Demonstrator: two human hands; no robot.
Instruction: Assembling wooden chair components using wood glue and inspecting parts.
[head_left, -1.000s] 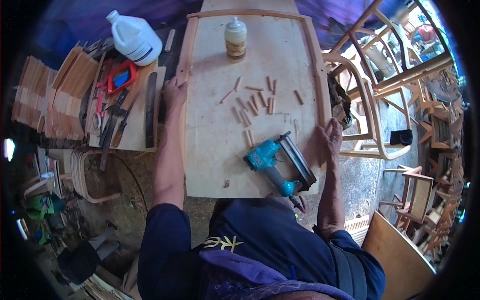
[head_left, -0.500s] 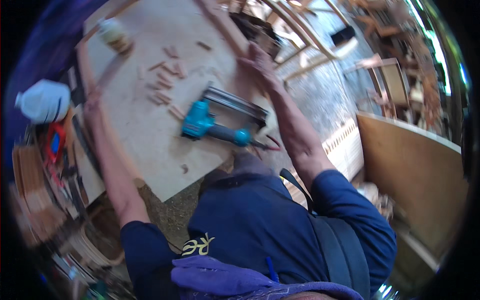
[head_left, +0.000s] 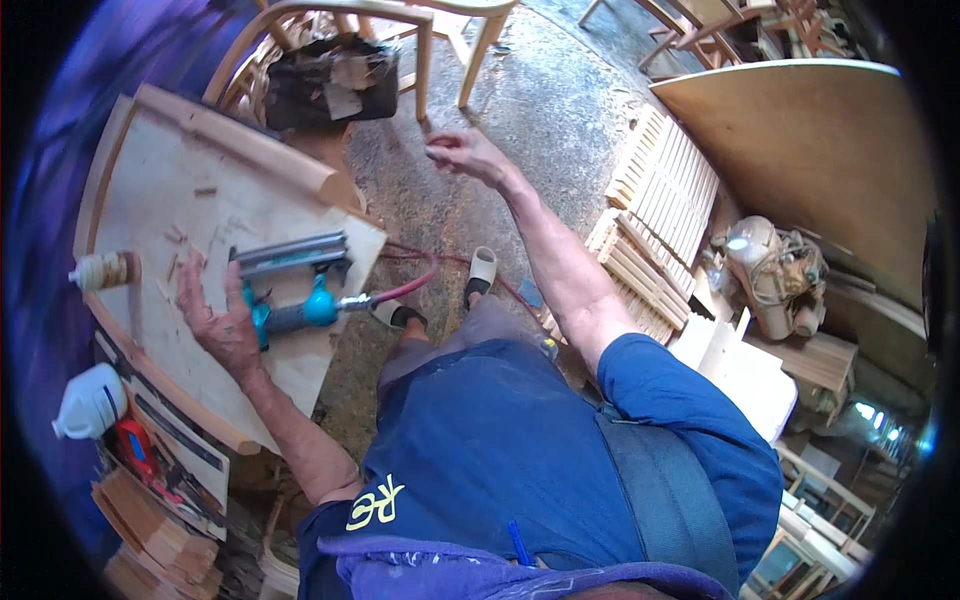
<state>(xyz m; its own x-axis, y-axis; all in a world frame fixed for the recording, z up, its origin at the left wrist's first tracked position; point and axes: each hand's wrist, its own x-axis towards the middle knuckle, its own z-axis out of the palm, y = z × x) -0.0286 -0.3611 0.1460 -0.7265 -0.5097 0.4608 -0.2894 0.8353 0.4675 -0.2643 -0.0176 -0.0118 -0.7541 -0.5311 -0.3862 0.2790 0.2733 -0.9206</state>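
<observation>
Nail gun lies on the plywood board, just beside the left hand.
The right hand has left the board's edge and now hangs over the gravel floor, fingers loosely curled on nothing; the left presses flat, open, beside the gun's handle — work paused, body turning right.

Rough concrete floor runs through the middle. Bare wooden chair frames stand far. Slatted wooden panels lie right, beside a large plywood sheet.
</observation>
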